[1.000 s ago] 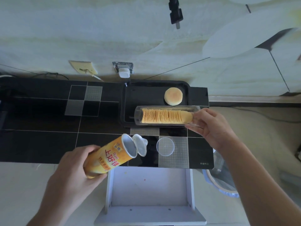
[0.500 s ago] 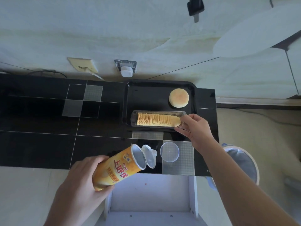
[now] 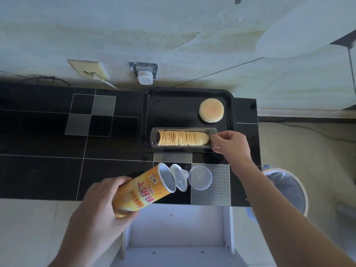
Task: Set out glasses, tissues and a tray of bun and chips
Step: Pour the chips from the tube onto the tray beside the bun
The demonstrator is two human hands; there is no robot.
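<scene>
While the left hand (image 3: 96, 211) grips the emptied chip can (image 3: 146, 189), the right hand (image 3: 230, 144) pinches the clear insert w/ chips (image 3: 183, 138), at the black tray's (image 3: 152, 105) near edge; bun (image 3: 211, 110) beyond. Risk: an off-level release tips the insert over the rim, spilling chips.

There was one black tray (image 3: 187, 93), one bun (image 3: 211, 110), one clear sleeve (image 3: 154, 136) holding one stack of chips (image 3: 183, 138), one yellow chip can (image 3: 142, 191), one foil seal (image 3: 178, 179), one clear round lid (image 3: 200, 177), two hands, two wall outlets and one bin (image 3: 287, 187).
</scene>
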